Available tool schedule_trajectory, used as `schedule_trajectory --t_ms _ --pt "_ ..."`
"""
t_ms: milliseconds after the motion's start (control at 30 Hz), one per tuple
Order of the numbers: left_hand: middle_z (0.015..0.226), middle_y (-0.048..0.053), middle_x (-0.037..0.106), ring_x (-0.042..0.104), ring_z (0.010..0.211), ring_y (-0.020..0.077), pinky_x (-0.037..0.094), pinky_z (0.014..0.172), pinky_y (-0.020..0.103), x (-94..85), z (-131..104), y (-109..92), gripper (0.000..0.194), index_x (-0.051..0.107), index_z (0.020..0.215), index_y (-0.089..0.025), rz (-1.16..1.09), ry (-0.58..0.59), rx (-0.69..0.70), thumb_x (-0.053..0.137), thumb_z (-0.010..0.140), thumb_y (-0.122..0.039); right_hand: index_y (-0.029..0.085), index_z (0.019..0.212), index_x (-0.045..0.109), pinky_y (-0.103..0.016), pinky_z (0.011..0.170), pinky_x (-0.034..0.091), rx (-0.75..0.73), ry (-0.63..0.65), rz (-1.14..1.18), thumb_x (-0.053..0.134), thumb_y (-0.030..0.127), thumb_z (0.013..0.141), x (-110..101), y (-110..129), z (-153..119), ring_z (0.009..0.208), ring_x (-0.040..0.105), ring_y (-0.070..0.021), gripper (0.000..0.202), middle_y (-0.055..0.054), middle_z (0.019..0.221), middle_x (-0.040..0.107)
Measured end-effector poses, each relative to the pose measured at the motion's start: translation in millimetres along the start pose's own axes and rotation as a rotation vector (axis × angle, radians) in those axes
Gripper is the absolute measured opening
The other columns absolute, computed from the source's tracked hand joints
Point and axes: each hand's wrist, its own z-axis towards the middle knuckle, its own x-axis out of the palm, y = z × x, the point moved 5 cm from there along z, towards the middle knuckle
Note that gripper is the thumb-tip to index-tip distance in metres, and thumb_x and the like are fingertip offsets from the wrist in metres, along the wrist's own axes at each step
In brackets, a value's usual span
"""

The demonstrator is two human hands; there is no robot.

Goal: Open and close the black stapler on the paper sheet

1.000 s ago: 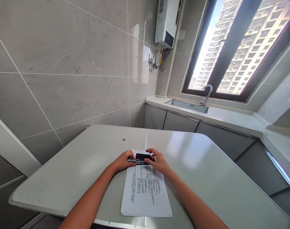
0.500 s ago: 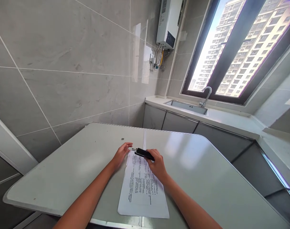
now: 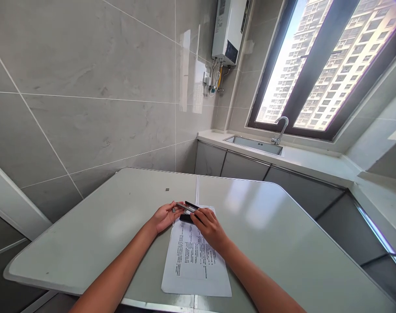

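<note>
A black stapler (image 3: 186,218) is spread open above the top of the printed papers, with its metal magazine (image 3: 186,207) showing between the dark halves. My right hand (image 3: 211,227) is closed around its rear end from the right. From the left, my left hand (image 3: 163,217) meets the front end of the magazine, its fingertips touching the metal. A small grey piece that looks like a strip of staples (image 3: 173,210) sits between the left thumb and fingers. Beneath both hands lie the printed papers (image 3: 194,278), their upper part partly covered.
Small dark staple strips (image 3: 167,189) lie on the pale table (image 3: 97,243) beyond my left hand. A seam runs down the table's middle. Behind stand a counter with a sink (image 3: 256,144) and faucet (image 3: 282,128), a wall-mounted water heater (image 3: 229,34) and a window.
The stapler has turned and its halves have spread apart, exposing the metal magazine. My left hand has rolled palm-up and dropped slightly at the front end; my right fingers have shifted on the stapler.
</note>
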Motion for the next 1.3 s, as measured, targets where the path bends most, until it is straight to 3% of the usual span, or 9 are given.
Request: schedule_trajectory --t_ms 100,200,400,567,767,967,1100,1200,1300 --pt "0.091 0.011 0.068 0.068 0.080 0.0155 0.058 0.073 0.028 -17.5 3.8 -8.3 0.010 0.065 0.099 -0.010 -0.028 -0.185 0.111 0.056 0.095 -0.009 0.026 0.123 0.068 -0.046 0.095 0.054 0.328 -0.141 0.137 0.051 0.003 0.090 -7.0 -19.3 0.5 0.108 0.065 -0.0264 0.044 -0.009 0.112 0.073" --pt "0.070 0.001 0.052 0.048 0.052 0.0072 0.042 0.046 0.019 -27.1 4.0 -19.5 0.011 0.062 0.090 -0.012 -0.052 -0.263 0.168 0.053 0.093 -0.008 0.024 0.107 0.073 -0.040 0.082 0.056 0.715 -0.098 0.331 0.063 0.015 0.081 -1.8 -40.2 -7.4 0.093 0.069 -0.0257 0.029 -0.006 0.100 0.075" --pt "0.081 0.004 0.055 0.053 0.063 0.0078 0.046 0.054 0.020 -8.6 -2.5 -29.7 0.016 0.065 0.091 -0.009 -0.028 -0.119 0.173 0.054 0.084 0.000 0.022 0.101 0.076 -0.034 0.075 0.055 0.916 0.134 0.588 0.072 0.022 0.071 22.1 -51.7 -24.4 0.084 0.071 -0.0238 0.030 -0.003 0.092 0.077" --pt "0.103 0.009 0.067 0.064 0.077 0.0091 0.056 0.073 0.022 11.9 -10.6 -27.0 0.024 0.068 0.114 -0.010 0.152 0.046 0.234 0.073 0.091 -0.015 0.024 0.103 0.074 -0.038 0.078 0.055 0.801 0.241 0.467 0.079 0.024 0.073 18.6 -52.1 -20.8 0.088 0.069 -0.0263 0.030 -0.004 0.094 0.076" --pt "0.121 0.017 0.072 0.073 0.105 0.0258 0.059 0.087 0.033 24.2 -22.2 -31.4 0.060 0.059 0.134 -0.016 0.356 0.093 0.267 0.082 0.085 -0.041 0.028 0.116 0.070 -0.042 0.089 0.055 0.385 0.046 0.242 0.065 0.020 0.094 -16.3 -20.5 27.0 0.104 0.063 -0.0258 0.024 -0.007 0.113 0.070" --pt "0.110 0.016 0.075 0.073 0.100 0.0284 0.056 0.089 0.040 45.3 -29.8 -21.3 0.067 0.060 0.134 -0.016 0.529 0.280 0.243 0.083 0.081 -0.050 0.029 0.121 0.068 -0.041 0.090 0.056 0.140 0.100 0.279 0.063 0.016 0.097 8.8 12.8 69.1 0.103 0.061 -0.0237 0.028 -0.006 0.120 0.071" --pt "0.103 0.012 0.076 0.074 0.094 0.0261 0.055 0.087 0.038 47.6 -32.6 -17.5 0.063 0.059 0.134 -0.018 0.560 0.293 0.222 0.084 0.082 -0.043 0.027 0.112 0.072 -0.036 0.082 0.055 0.070 0.120 0.298 0.054 0.007 0.098 23.2 16.9 72.0 0.090 0.059 -0.0216 0.031 -0.004 0.102 0.075" --pt "0.098 0.012 0.077 0.073 0.093 0.0265 0.053 0.088 0.038 47.5 -34.2 -16.8 0.067 0.055 0.137 -0.019 0.590 0.285 0.234 0.082 0.082 -0.047 0.028 0.111 0.073 -0.036 0.080 0.054 0.097 0.078 0.322 0.049 0.007 0.099 17.0 13.6 66.1 0.090 0.060 -0.0220 0.034 -0.004 0.099 0.075" --pt "0.098 0.012 0.077 0.071 0.095 0.0260 0.051 0.088 0.037 39.6 -30.3 -22.3 0.061 0.058 0.130 -0.019 0.667 0.143 0.345 0.077 0.085 -0.054 0.027 0.110 0.074 -0.037 0.081 0.054 0.249 0.002 0.348 0.046 0.012 0.100 4.4 -8.1 53.8 0.092 0.063 -0.0224 0.034 -0.005 0.101 0.076"
